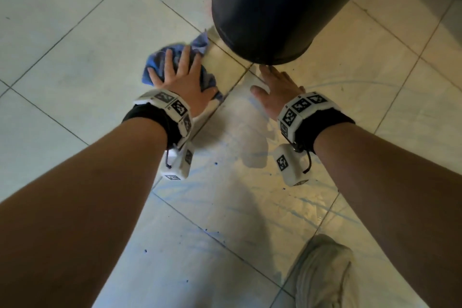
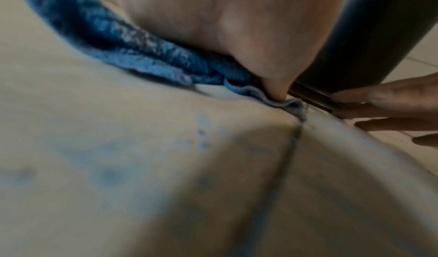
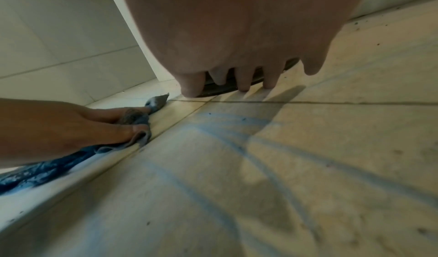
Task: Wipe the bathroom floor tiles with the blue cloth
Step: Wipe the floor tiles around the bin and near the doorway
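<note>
Head view: left hand presses flat, fingers spread, on the blue cloth — bunched on the floor tiles just beside the black drum.

Left wrist view: cloth under the palm.

Right wrist view: right hand — fingers straight, tips on the tile at the drum's base, holding nothing.

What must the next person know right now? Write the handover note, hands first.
Left hand: flat, fingers spread, pressing the blue cloth onto the floor tiles beside the black bin.
Right hand: open, braced on the tiles, fingers at the bin's base.
Done: cannot tell how much has been wiped.
Left: blue streaks and specks on the nearer tiles, towards the shoe; dirt specks near the wall.
</note>
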Demonstrator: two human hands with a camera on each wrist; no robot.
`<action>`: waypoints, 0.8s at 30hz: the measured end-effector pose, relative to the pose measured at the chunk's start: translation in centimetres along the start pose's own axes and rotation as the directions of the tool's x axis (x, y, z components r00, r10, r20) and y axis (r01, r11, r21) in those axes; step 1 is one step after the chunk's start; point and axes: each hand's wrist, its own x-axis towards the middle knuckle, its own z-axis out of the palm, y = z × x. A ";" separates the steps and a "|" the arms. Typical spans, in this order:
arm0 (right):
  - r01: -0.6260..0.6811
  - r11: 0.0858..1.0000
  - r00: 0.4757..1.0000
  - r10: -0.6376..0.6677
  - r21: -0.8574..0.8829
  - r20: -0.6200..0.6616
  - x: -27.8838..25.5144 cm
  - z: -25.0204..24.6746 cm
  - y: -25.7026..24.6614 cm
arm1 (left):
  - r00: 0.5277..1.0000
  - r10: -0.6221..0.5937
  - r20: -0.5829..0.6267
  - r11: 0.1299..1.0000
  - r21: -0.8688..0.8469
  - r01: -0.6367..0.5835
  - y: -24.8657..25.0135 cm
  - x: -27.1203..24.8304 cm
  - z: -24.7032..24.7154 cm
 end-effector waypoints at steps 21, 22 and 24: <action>0.010 0.986 0.999 -0.002 -0.169 0.045 -0.1 0.5 -0.7 | 0.995 0.101 -0.014 0.995 0.022 -0.100 -2.3 -0.2 0.3; 0.003 0.984 0.999 0.005 -0.177 0.044 0.0 0.5 -0.7 | 0.998 0.068 -0.016 0.998 0.009 -0.068 -2.6 -0.2 0.1; -0.003 0.983 1.000 0.008 -0.185 0.029 0.0 0.6 -0.8 | 1.000 0.023 -0.010 1.000 -0.010 -0.023 -3.3 -0.5 -0.3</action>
